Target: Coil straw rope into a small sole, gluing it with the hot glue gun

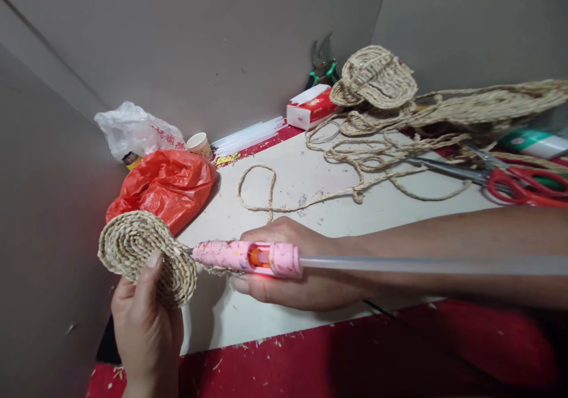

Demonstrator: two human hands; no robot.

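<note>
My left hand (144, 321) grips a coiled mat of braided straw rope (142, 250), thumb pressed on its face, at the lower left. My right hand (297, 265) is wrapped round a pink hot glue gun (246, 258). Its nozzle touches the right edge of the coil. A long clear glue stick (421, 264) runs out of the gun's back to the right. A loose straw braid (266, 194) lies looped on the white board (310, 220) beyond my hands.
A red plastic bag (166, 185), a white bag (133, 129), a paper cup (199, 145) and spare glue sticks (248, 135) sit at the back left. A tissue box (310, 107), pliers (323, 64), woven straw pieces (377, 78) and red scissors (523, 184) lie at the right. Cardboard walls surround the table.
</note>
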